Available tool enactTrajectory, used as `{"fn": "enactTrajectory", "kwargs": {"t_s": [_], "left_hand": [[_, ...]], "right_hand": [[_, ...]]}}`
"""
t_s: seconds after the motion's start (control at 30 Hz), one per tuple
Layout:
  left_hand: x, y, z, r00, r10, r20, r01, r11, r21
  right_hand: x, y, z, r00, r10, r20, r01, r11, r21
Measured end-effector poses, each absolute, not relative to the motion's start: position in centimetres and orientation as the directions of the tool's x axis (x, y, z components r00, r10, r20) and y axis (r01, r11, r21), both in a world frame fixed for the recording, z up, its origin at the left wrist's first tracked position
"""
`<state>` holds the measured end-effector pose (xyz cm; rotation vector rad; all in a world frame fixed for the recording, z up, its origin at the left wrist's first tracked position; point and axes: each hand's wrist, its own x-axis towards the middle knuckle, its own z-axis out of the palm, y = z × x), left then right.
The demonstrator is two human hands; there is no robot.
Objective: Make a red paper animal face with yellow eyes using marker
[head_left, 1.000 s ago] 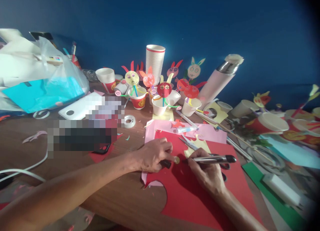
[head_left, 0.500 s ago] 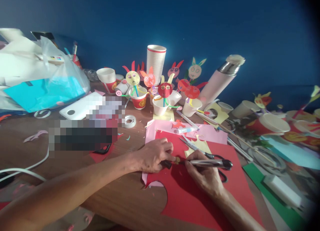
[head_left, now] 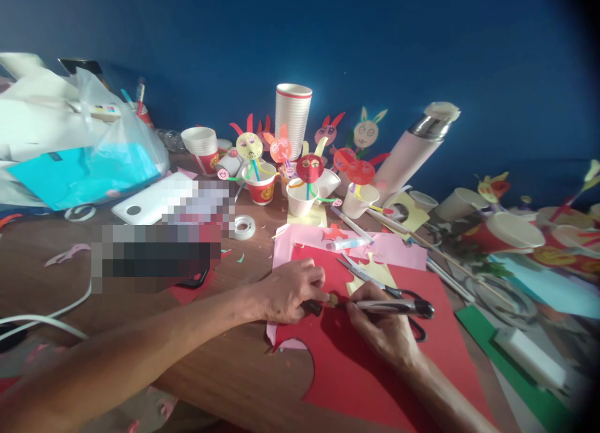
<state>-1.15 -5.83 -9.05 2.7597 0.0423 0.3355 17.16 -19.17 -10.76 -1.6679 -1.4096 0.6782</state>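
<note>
My right hand (head_left: 382, 323) grips a silver and black marker pen (head_left: 398, 307) like a writing tool, its tip pointing left at a small yellow paper piece (head_left: 333, 300). My left hand (head_left: 291, 292) is closed around a black pen cap (head_left: 313, 307), and one fingertip presses the yellow piece down. Both hands rest over a large red paper sheet (head_left: 379, 377) with a curved cut-out at its lower left. Partly hidden behind my right hand, a pair of scissors (head_left: 360, 272) lies on the red sheet and a cut yellow paper scrap (head_left: 377, 272).
Beyond the sheets stand paper cups (head_left: 302, 199) with paper-faced figures, a cup stack (head_left: 292, 120) and a pink thermos (head_left: 410, 155). A tape roll (head_left: 242, 227) and a white phone (head_left: 152, 199) lie left. Green paper (head_left: 473, 323) and a white charger block (head_left: 532, 357) lie right.
The marker pen has shifted very slightly in my right hand. Otherwise my hands and the things around them are in nearly the same places.
</note>
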Motion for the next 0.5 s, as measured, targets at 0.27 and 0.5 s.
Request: {"fn": "enactTrajectory", "kwargs": {"t_s": [0.27, 0.5], "left_hand": [[-1.13, -5.88, -8.8, 0.978, 0.07, 0.197, -0.002, -0.939, 0.345], [-1.32, -6.05, -8.6, 0.982, 0.09, 0.165, 0.028, -0.938, 0.344]], "right_hand": [[16.96, -19.34, -10.74, 0.247, 0.965, 0.087, 0.489, -0.047, -0.871], [17.34, -19.38, -10.7, 0.312, 0.91, 0.273, 0.52, 0.077, -0.851]]}}
